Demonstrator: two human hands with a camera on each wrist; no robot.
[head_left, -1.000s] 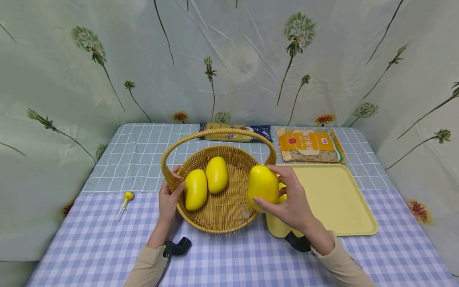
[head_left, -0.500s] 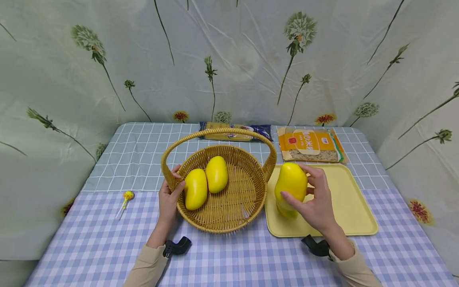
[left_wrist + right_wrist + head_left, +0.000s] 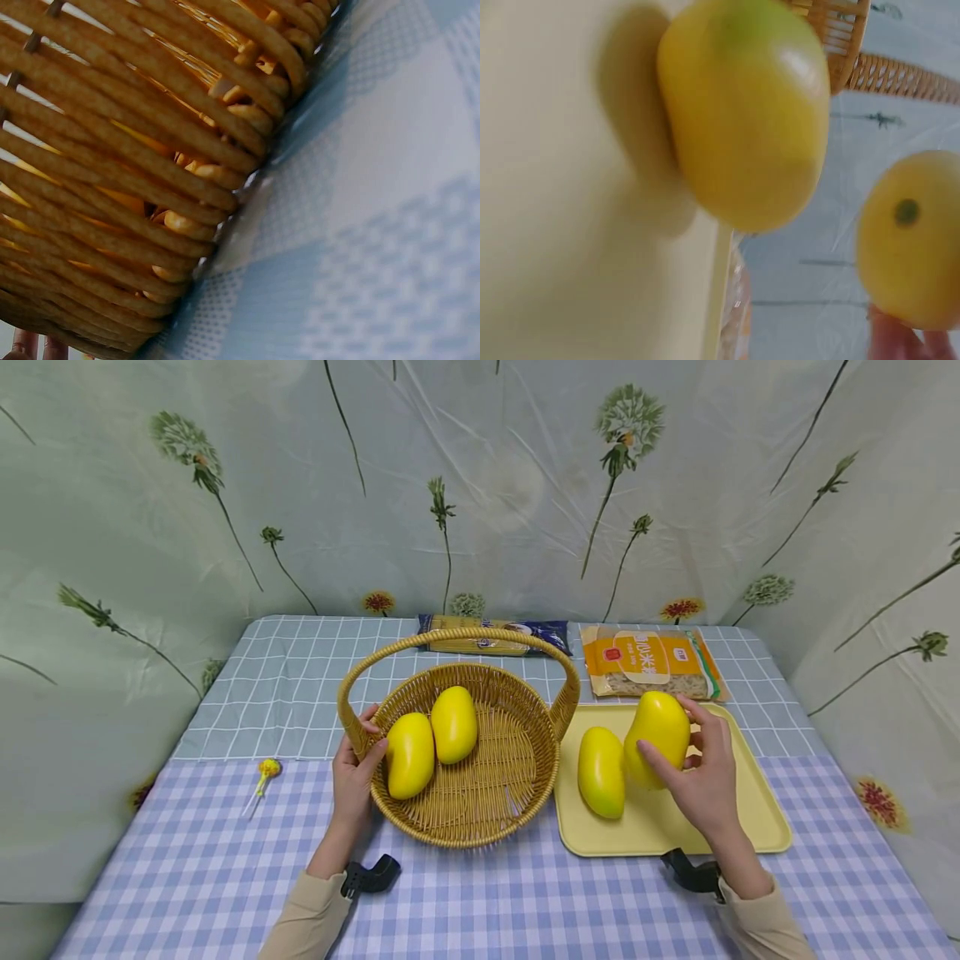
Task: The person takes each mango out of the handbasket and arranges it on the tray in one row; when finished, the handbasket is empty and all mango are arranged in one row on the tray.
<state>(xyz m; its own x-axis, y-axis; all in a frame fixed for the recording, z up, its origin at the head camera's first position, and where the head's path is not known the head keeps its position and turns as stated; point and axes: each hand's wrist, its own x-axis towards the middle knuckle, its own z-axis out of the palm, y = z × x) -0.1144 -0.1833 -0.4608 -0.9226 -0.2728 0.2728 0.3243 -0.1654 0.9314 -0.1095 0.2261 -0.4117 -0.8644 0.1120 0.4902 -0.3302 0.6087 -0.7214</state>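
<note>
My left hand [image 3: 356,781] grips the left side of a round wicker basket [image 3: 487,793], thumb over the rim by the base of its arched handle. Two yellow mangoes [image 3: 410,756] lie side by side in the basket's left half. In the head view my right hand [image 3: 705,777] holds another mango [image 3: 657,739] over the yellow tray [image 3: 720,835]. A further mango [image 3: 601,773] rests on the tray's left part, just left of the held one. The right wrist view shows the resting mango [image 3: 746,112] close up, and the held mango [image 3: 911,240] apart from the tray surface.
A pack of noodles [image 3: 480,643] lies behind the basket. An orange bag of grain [image 3: 652,664] is behind the tray. Far left on the checked cloth [image 3: 202,860] lies a lollipop [image 3: 264,777]. A flower-print curtain [image 3: 510,485] stands behind the table.
My right hand has carried its mango rightward from the basket's right rim to over the tray, passing the resting mango. My left hand and the basket have stayed put.
</note>
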